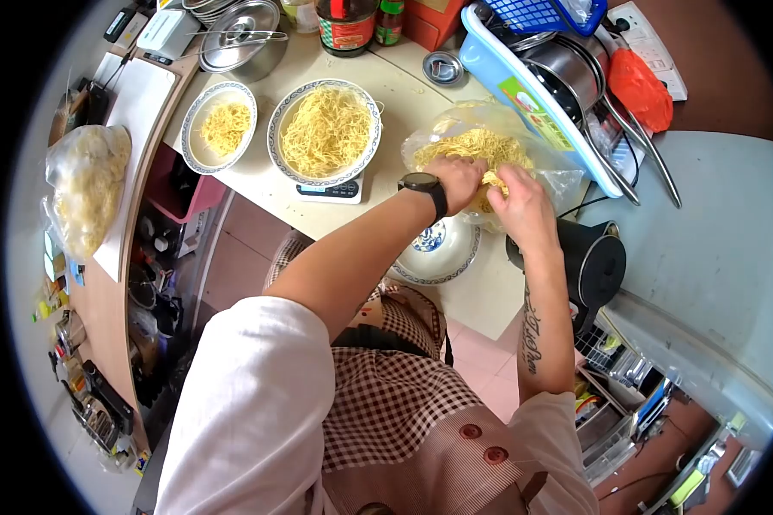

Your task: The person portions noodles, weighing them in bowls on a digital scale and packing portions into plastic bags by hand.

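Both hands are at the open clear plastic bag (567,184) of yellow noodles (481,144). My left hand (457,180), with a watch on its wrist, is closed on noodles at the bag's near side; its fingertips are partly hidden. My right hand (526,206) pinches a clump of noodles close beside it. Just below the bag stands a patterned bowl (442,257) with a blue design inside. To the left, a bowl (272,137) heaped with noodles rests on a kitchen scale (331,190). A smaller bowl (187,142) farther left holds fewer noodles.
A black kettle-like pot (594,266) stands close by my right forearm. Behind the bag is a blue basin (537,120) with pans. A lidded pot (249,51) and a sauce jar (347,30) are at the back. Another noodle bag (86,189) lies far left.
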A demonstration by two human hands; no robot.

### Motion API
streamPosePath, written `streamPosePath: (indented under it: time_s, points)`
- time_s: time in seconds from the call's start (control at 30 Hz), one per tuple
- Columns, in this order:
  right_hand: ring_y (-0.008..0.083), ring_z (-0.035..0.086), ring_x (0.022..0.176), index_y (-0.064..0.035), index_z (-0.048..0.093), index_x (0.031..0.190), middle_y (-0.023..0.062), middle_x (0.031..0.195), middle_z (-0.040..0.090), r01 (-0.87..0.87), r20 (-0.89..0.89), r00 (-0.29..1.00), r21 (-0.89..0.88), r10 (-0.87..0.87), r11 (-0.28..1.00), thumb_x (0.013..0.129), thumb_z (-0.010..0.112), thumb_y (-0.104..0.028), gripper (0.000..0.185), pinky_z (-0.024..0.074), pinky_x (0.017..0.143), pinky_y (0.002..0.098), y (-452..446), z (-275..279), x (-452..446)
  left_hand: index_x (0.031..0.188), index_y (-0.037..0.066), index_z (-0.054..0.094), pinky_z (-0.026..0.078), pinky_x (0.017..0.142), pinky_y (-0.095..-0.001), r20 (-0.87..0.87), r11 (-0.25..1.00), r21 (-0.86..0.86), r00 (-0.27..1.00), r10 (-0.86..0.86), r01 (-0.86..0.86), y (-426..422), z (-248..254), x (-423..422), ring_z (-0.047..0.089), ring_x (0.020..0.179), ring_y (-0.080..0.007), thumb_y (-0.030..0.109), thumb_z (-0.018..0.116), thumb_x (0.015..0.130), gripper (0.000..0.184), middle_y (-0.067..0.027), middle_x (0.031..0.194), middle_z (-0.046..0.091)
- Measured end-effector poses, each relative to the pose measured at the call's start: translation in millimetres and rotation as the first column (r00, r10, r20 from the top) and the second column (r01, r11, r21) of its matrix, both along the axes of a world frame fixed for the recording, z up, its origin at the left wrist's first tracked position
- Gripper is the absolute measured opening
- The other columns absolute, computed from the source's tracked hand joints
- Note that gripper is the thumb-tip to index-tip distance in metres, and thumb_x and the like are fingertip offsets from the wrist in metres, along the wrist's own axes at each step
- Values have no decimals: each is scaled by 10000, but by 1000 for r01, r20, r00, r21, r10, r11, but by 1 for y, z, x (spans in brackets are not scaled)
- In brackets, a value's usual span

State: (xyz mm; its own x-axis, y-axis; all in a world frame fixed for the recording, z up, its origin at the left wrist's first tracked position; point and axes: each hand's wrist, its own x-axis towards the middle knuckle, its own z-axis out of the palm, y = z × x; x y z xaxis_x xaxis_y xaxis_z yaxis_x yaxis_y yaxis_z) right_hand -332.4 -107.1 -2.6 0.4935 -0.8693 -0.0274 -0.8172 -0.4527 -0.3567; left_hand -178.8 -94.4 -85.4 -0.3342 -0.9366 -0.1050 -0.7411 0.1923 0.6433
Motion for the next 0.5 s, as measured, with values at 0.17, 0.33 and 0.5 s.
streamPosePath:
  time_s: [0.17,0.33,0.5]
  points:
    - [419,613,808,-16,574,906,188,923,635,-14,57,998,-9,14,1000,802,638,-97,146,496,717,505,6,3,-3,1065,75,523,486,842,-437,164,998,-1,984,-69,70,-8,9,-2,683,947,-302,218,465,943,196,-162,938,708]
    - [363,590,682,1,554,844,176,781,617,157,233,955,121,-182,980,793,619,-25,87,477,634,407,17,2,-8,1108,67,521,482,856,-431,184,989,53,972,-143,136,-13,19,-8,683,967,-304,208,447,942,230,-178,959,707]
    - [25,469,654,20,581,835,-33,748,566,189,675,586,424,-448,886,835,580,71,51,351,537,205,28,3,-31,1207,99,566,436,985,-482,167,967,248,986,16,-58,-24,-12,2,642,1096,-317,286,318,999,374,-171,1163,678]
